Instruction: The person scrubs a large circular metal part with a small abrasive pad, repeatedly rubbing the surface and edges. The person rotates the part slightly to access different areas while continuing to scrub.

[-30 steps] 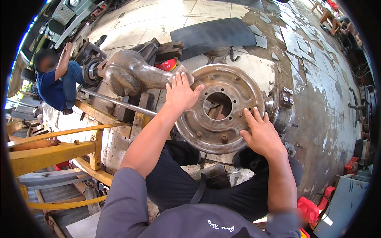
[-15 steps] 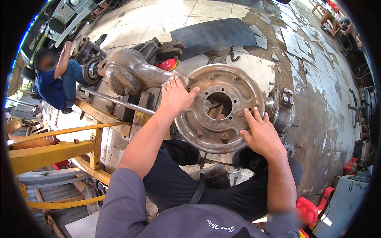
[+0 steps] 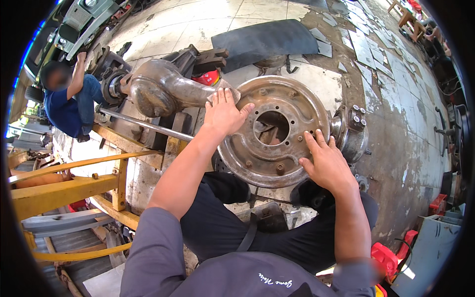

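Observation:
A round, rust-stained metal brake backing plate [image 3: 272, 172], with a large centre hole and several bolts, stands in front of me at the end of a vehicle axle. My left hand [image 3: 223, 114] presses a small brownish sheet of sandpaper [image 3: 232, 92] against the plate's upper left rim, fingers laid over it. On the plate's right side rests my right hand [image 3: 326, 161], its fingers spread and holding nothing. The axle's bulging, greasy housing [image 3: 163, 86] stretches off to the left. A hub-like metal part [image 3: 352, 136] sits right of the plate.
A yellow metal frame [image 3: 64, 193] fills the left side, with a steel rod [image 3: 148, 126] nearby. Another person [image 3: 69, 101] crouches at the axle's far end. A dark curved panel [image 3: 267, 44] lies on the floor behind. At lower right stands a grey-blue metal box [image 3: 428, 252].
My left hand has slid slightly up and to the right along the rim with the sandpaper. The right hand stays on the plate, nearly still.

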`<state>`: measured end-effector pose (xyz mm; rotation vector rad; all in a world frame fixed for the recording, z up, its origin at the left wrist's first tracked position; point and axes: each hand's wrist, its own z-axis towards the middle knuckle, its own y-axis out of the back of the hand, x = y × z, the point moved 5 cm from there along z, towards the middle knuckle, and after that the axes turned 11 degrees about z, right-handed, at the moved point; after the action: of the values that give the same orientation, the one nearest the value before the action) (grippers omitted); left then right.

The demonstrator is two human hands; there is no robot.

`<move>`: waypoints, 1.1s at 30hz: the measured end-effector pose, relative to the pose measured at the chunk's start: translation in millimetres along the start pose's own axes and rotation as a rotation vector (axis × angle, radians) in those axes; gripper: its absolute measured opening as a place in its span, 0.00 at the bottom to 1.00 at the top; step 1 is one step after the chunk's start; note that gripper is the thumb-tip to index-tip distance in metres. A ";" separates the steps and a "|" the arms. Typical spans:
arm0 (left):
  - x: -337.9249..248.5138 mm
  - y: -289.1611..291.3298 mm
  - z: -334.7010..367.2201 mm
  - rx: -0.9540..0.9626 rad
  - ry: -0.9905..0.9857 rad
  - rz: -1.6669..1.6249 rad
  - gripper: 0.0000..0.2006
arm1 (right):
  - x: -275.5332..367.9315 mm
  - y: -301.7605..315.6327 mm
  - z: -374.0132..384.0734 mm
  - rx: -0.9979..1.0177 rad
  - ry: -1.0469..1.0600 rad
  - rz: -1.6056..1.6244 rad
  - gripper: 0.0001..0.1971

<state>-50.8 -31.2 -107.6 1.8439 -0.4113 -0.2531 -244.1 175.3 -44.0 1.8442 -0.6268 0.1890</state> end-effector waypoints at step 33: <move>-10.9 0.4 -0.4 -0.028 -0.038 0.074 0.49 | -10.2 -13.3 0.1 0.004 -0.035 0.078 0.37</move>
<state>-60.7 -26.6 -107.5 1.7948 -0.4988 -0.2423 -246.0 181.7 -59.4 1.8310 -0.7236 0.2104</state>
